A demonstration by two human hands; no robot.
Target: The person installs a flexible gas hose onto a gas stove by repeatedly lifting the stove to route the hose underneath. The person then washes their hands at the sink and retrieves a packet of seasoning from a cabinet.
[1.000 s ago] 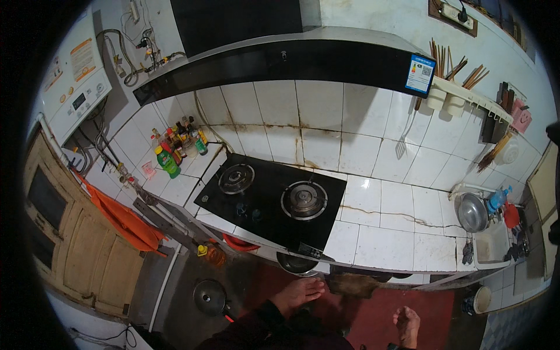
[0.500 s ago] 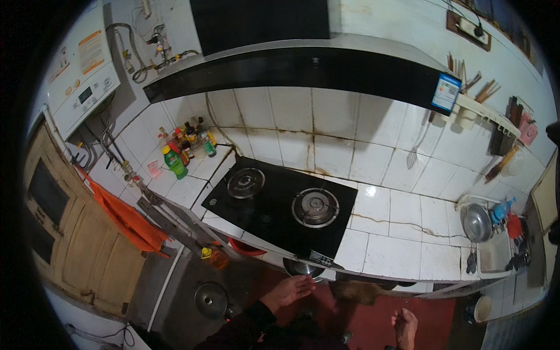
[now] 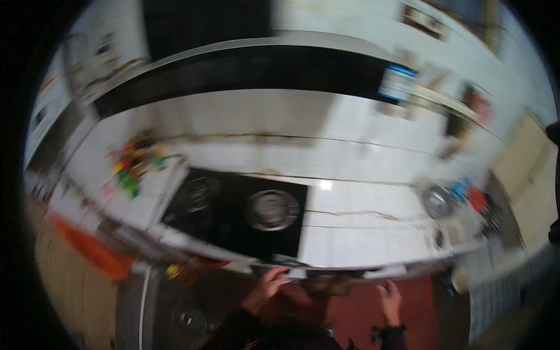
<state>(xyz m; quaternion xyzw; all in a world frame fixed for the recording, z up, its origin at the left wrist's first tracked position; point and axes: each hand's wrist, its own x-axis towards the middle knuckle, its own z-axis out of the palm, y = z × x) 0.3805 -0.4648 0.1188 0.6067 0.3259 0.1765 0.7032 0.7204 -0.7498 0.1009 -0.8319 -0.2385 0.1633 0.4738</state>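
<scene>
Motion blurs the view. My left hand (image 3: 271, 286) is at the counter's front edge, just below the black gas stove (image 3: 224, 216); whether its fingers grip or touch anything there is unclear. My right hand (image 3: 389, 300) is raised over the red floor (image 3: 373, 303), to the right of a brown object (image 3: 326, 283) under the counter, its loosely bent fingers apart with nothing visible in them.
Bottles (image 3: 134, 172) crowd the back left of the white tiled counter (image 3: 356, 239). A metal bowl (image 3: 437, 201) sits by the sink (image 3: 464, 224) at right. A range hood (image 3: 245, 67) spans above; an orange cloth (image 3: 93, 245) hangs left, near a pan (image 3: 189, 318) below.
The view has swung, shifting the stove and hood leftward in the picture and blurring them. Both hands appear higher in the picture, my left one closer to the counter edge.
</scene>
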